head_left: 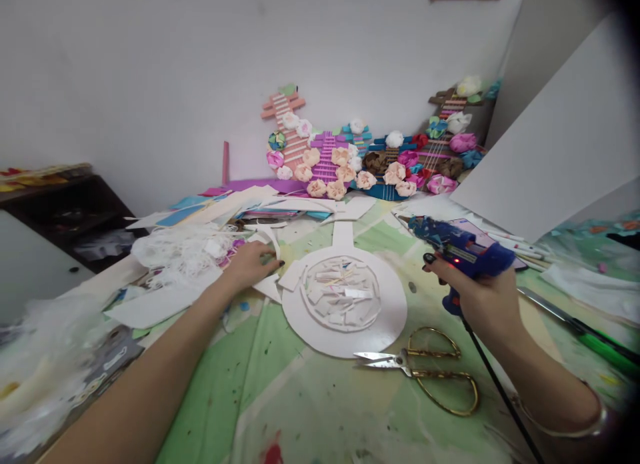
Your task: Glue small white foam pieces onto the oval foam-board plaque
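Note:
My right hand (493, 304) is wrapped round a blue hot glue gun (463, 247), its nozzle pointing left and a red light lit on its side. My left hand (253, 264) has its fingers curled at a thin curved white strip (273, 241), which seems pinched between them. Between the hands lies a white banjo-shaped cutout (393, 301) with a round body and a short neck. A ring of white strip (303, 297) stands on the body, with white scraps (345, 292) inside it. Gold-handled scissors (407, 363) lie partly open by its lower edge.
Decorated paper instruments with flowers (327, 161) lean on the back wall. White shredded material (183, 251) and cut sheets (240, 204) pile up at left. A green-handled cutter (580, 327) lies at right. The glue gun's black cord (495, 377) runs toward me.

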`<state>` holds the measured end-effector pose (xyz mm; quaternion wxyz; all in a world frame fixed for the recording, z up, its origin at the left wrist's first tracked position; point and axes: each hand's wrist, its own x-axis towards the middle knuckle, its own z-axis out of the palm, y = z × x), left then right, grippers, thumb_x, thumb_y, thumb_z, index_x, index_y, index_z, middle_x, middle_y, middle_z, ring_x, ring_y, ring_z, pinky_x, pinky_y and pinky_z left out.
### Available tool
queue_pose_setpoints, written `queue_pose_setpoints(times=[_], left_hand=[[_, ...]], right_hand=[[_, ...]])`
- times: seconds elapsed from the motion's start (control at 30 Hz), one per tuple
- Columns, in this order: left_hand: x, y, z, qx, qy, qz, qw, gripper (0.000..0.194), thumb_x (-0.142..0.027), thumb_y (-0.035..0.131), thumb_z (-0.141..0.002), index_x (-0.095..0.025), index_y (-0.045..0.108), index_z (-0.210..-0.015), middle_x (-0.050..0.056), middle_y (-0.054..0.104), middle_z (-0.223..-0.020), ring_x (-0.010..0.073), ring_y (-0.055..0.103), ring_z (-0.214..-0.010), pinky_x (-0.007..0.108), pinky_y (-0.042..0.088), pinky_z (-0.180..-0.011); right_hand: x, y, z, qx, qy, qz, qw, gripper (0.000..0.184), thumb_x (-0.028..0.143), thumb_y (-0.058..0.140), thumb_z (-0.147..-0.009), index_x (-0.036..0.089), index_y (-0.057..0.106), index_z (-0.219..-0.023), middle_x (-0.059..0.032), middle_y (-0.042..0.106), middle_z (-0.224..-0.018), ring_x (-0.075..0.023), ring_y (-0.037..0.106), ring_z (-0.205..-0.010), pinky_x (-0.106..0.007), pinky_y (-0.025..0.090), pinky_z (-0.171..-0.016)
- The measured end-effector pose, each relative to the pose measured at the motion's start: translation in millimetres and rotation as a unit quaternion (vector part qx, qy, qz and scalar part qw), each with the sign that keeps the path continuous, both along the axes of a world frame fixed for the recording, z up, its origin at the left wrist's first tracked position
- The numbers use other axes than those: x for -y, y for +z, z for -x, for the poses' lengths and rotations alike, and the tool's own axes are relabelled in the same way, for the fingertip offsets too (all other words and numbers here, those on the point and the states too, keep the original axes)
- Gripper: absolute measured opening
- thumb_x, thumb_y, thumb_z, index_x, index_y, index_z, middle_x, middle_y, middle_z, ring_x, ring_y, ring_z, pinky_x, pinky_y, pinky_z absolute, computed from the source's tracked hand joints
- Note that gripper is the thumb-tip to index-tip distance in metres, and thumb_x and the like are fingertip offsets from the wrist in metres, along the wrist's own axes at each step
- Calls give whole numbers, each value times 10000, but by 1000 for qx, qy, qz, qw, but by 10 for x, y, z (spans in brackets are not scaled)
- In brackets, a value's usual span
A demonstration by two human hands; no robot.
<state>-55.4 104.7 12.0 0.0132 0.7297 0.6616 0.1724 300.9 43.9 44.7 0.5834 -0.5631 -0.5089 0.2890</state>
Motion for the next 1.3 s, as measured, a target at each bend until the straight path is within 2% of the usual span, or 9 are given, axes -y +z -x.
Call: queue_pose_setpoints(times=[0.1, 0.2, 0.3, 0.43, 0.67, 0.9, 1.03, 1.13, 1.3], left_hand=[[21, -1, -12, 13, -19, 10, 1000, 323, -419, 525, -719, -205, 714, -872, 44, 706, -928, 213, 619, -850, 287, 450, -761], [58, 32, 34, 31, 12, 7, 999, 308, -353, 489, -740, -201, 715, -884, 36, 722, -860, 202, 635, -773, 278, 459, -703], [102, 65, 92, 42, 40, -3, 998, 321, -350, 487, -742, -182, 719, -887, 42, 728, -811, 204, 638, -717, 277, 459, -668], [75, 109, 159, 36, 18, -5, 999, 352, -428, 470, -772, -197, 727, -838, 14, 729, -797, 189, 641, -712, 242, 457, -636], [-587, 186, 215, -69, 11, -42, 997, 335, -217, 439, -754, -144, 689, -966, 117, 678, -1063, 256, 592, -1004, 307, 416, -880], [-1024, 126, 207, -167, 2, -12, 986, 235, -140, 475, -713, -89, 680, -816, 214, 665, -955, 307, 595, -925, 384, 414, -826], [-1006, 154, 223, -195, -3, -14, 981, 206, -148, 473, -729, -109, 674, -742, 186, 664, -901, 294, 582, -936, 369, 393, -835], [-900, 245, 233, -202, 0, -28, 979, 262, -182, 430, -771, -129, 679, -831, 156, 649, -932, 262, 593, -890, 332, 398, -796], [-461, 425, 153, -180, 19, -77, 980, 354, -258, 338, -826, -151, 638, -980, 134, 635, -949, 251, 598, -837, 302, 403, -673]], right_hand=[[-80, -55, -57, 80, 26, 43, 996, 295, 438, 694, -649, 160, 644, -732, 21, 545, -483, -113, 439, -387, -224, 324, -330], [-156, -116, -115, 180, 67, 50, 980, 326, 470, 620, -721, 144, 636, -712, 2, 571, -484, -147, 525, -444, -251, 385, -423], [-202, -168, -155, 247, 80, 36, 965, 313, 463, 588, -750, 152, 619, -731, 30, 527, -430, -136, 489, -390, -255, 368, -428], [-224, -204, -177, 275, 80, 15, 958, 297, 458, 577, -757, 164, 606, -789, 37, 537, -455, -130, 460, -376, -257, 347, -423], [-212, -167, -154, 299, 78, 12, 951, 251, 418, 552, -762, 181, 568, -839, 27, 558, -564, -154, 502, -507, -268, 363, -517], [-222, -107, -149, 360, 83, 64, 927, 219, 414, 530, -760, 214, 446, -723, 1, 559, -630, -167, 493, -579, -254, 313, -528], [-242, -121, -178, 376, 93, 100, 917, 159, 353, 526, -744, 207, 468, -765, -35, 600, -688, -181, 513, -605, -256, 297, -526], [-274, -156, -211, 403, 104, 121, 901, 148, 310, 536, -713, 195, 478, -787, -60, 604, -718, -185, 507, -605, -260, 279, -515], [-337, -218, -280, 432, 154, 137, 878, 174, 274, 524, -720, 188, 438, -845, -69, 599, -823, -191, 538, -690, -255, 316, -554]])
